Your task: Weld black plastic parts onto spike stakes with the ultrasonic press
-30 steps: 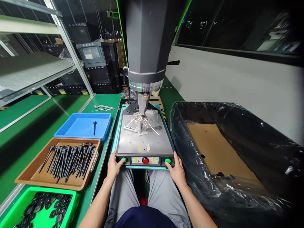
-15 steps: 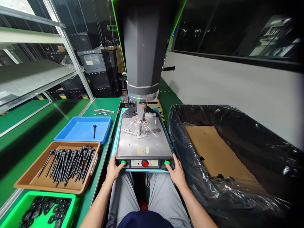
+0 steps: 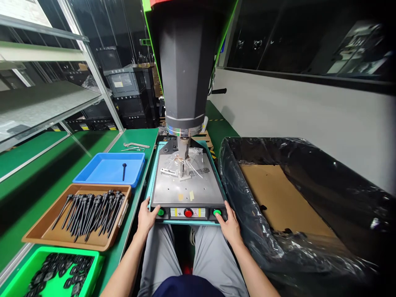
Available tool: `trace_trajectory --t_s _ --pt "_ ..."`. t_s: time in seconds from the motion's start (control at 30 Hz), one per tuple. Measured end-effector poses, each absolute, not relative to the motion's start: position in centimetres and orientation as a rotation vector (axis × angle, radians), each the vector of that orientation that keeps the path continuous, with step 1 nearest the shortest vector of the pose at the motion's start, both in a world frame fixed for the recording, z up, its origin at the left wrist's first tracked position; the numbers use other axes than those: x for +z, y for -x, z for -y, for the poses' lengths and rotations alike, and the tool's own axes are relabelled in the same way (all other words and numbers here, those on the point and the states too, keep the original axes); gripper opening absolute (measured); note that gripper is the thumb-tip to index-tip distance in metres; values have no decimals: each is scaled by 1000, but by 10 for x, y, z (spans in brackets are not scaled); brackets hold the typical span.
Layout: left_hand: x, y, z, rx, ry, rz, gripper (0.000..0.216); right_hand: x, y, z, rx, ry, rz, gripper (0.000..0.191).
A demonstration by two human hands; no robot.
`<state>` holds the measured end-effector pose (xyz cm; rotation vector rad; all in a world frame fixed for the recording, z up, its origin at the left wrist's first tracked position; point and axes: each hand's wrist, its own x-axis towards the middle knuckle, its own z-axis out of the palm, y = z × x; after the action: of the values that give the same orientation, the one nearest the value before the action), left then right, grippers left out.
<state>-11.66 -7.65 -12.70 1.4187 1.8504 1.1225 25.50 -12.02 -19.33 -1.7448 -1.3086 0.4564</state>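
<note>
My left hand (image 3: 146,218) is at the left front corner of the machine base (image 3: 173,196), its fingers along the side and its thumb at the upper edge of the left green button (image 3: 160,212). Across from it, my right hand (image 3: 230,222) spreads round the right corner, with its thumb on the right green button (image 3: 217,212). Both hands are open and hold nothing. A red button (image 3: 188,213) lies between the green ones. Above the metal plate, the machine's head (image 3: 185,82) has its metal tool (image 3: 183,148) down at a small fixture (image 3: 185,171) with clear plastic film around it.
Left, a blue tray (image 3: 93,169) holds one black bolt-like part (image 3: 124,171). A brown tray (image 3: 37,237) bears several long black parts; a green bin (image 3: 99,264) holds small black pieces. Right stands a bin lined with black plastic (image 3: 247,231), with cardboard (image 3: 284,198) inside.
My left thumb has lifted and shifted back from the middle of the left green button to its upper edge. My right thumb stays on its button. The view has shifted slightly.
</note>
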Motion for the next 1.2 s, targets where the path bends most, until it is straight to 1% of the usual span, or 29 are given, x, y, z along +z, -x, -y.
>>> trace_trajectory --t_s 0.1,0.2,0.3,0.4,0.53,0.67,0.77,0.83,0.97,1.0,1.03,1.13,1.2 --pt "-104 101 60 1328 -1425 -1695 53 -192 -255 119 467 1731 1299 71" --pt "-83 79 35 1356 -1357 -1526 46 -191 -256 119 470 1721 1293 71" --pt "-74 58 7 1321 -1189 -1417 47 -192 -256 119 479 1730 1282 72" --pt "-75 41 -19 1307 -960 -1309 56 -192 -256 118 489 1747 1266 73" --pt "-76 28 -40 1298 -866 -1215 64 -192 -255 118 489 1722 1269 72" --pt "-72 23 -45 1288 -809 -1107 59 -192 -255 117 492 1718 1261 71" --pt "-68 25 -40 1263 -766 -1032 49 -190 -261 117 531 1716 1260 68" --pt "-65 27 -34 1247 -740 -983 41 -184 -264 117 526 1716 1247 64" --pt "-50 32 -21 1225 -698 -893 34 -158 -249 112 255 1652 1186 43" --pt "-45 33 -19 1216 -677 -871 32 -149 -239 109 237 1609 1212 38" --pt "-40 33 -17 1208 -656 -851 31 -141 -227 104 280 1557 1268 35" --pt "-24 32 -11 1195 -614 -799 28 -118 -186 78 619 1370 1521 32" --pt "-15 31 -8 1197 -605 -772 25 -105 -162 52 673 1293 1587 34"
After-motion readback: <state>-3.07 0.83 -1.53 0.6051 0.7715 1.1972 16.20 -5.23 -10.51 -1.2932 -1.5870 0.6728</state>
